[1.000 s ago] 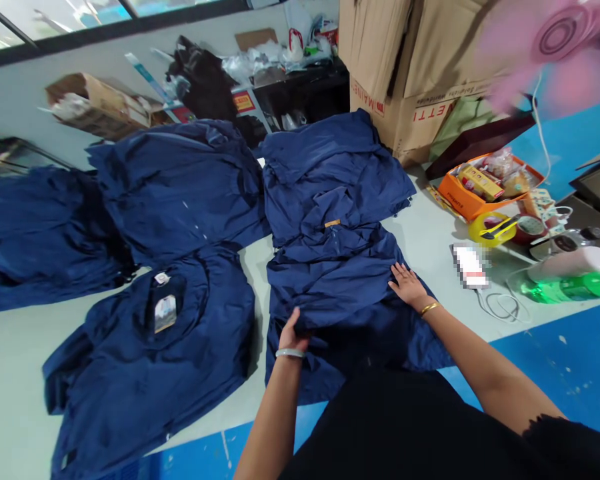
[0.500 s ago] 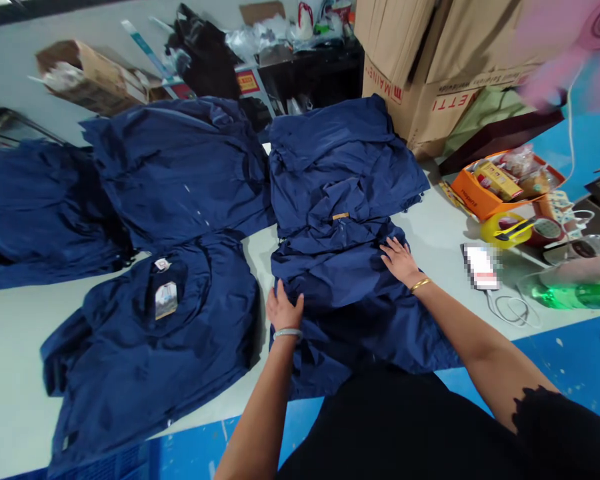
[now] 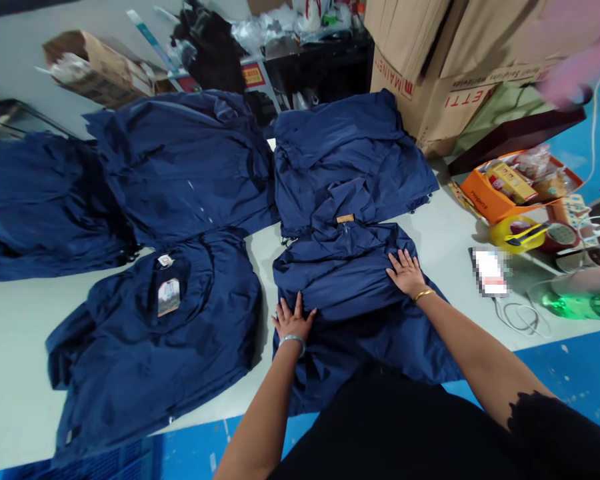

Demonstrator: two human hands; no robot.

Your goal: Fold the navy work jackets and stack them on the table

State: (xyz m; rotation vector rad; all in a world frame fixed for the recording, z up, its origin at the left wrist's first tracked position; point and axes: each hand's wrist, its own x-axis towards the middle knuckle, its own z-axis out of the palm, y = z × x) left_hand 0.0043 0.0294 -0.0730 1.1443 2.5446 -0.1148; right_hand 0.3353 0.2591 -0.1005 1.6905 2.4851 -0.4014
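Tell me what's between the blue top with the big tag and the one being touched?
In the head view, a strip of pale table shows between the tagged top and the touched top under the left hand.

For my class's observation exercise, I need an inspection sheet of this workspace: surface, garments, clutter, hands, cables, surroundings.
Surface: flat pale table, largely covered.
Garments: crumpled navy fabric garment; tagged navy fabric garment alongside; navy fabric piles behind.
Clutter: open orange rectangular box, round yellow roll, rectangular phone.
Hands: left hand and right hand rest open on the crumpled garment.
Cables: thin white cable loops beside the phone.
Surroundings: brown cardboard cartons, blue floor.
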